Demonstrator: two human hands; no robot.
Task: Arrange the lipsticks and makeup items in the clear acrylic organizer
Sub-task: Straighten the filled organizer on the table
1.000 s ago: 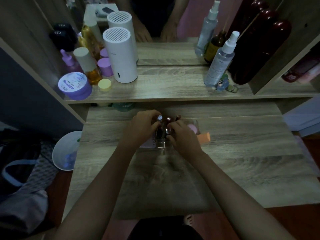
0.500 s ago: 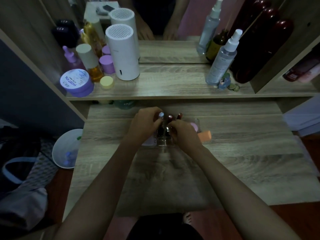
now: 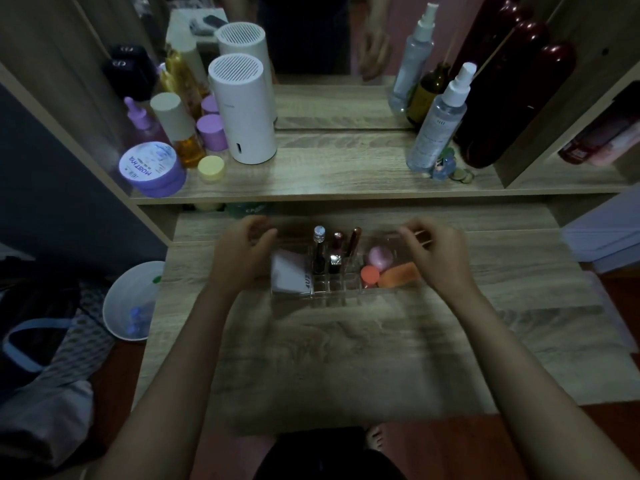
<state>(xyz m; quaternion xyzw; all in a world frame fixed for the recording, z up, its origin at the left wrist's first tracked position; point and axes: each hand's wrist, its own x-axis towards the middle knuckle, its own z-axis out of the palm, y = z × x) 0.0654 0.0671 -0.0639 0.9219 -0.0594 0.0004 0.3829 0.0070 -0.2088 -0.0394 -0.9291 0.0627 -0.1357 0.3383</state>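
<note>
Looking down, head view: a clear acrylic organizer (image 3: 341, 292) sits on the wooden table (image 3: 346, 358), between two bare hands.
Left hand: the left hand (image 3: 239, 256) is at the organizer's left end, fingers curled loosely and apart; whether it touches the acrylic wall, I cannot tell.
Right hand: the right hand (image 3: 434, 254) is over the organizer's right end, fingers bent with a gap between them, gripping nothing visible.
Centre slots: a silver-capped tube (image 3: 319, 251), a dark red lipstick (image 3: 336, 254) and a slim maroon tube (image 3: 354, 242) stand upright side by side.
Left compartment: a white packet (image 3: 290, 273) with dark lettering lies inside.
Right compartment: a pink sponge (image 3: 380, 258), a coral round puff (image 3: 370, 274) and an orange sponge (image 3: 398, 275) are crowded together.
Shelf behind: a white cylinder (image 3: 242, 112), a purple jar (image 3: 150, 169) and a clear spray bottle (image 3: 441, 123) stand well apart from the organizer.
</note>
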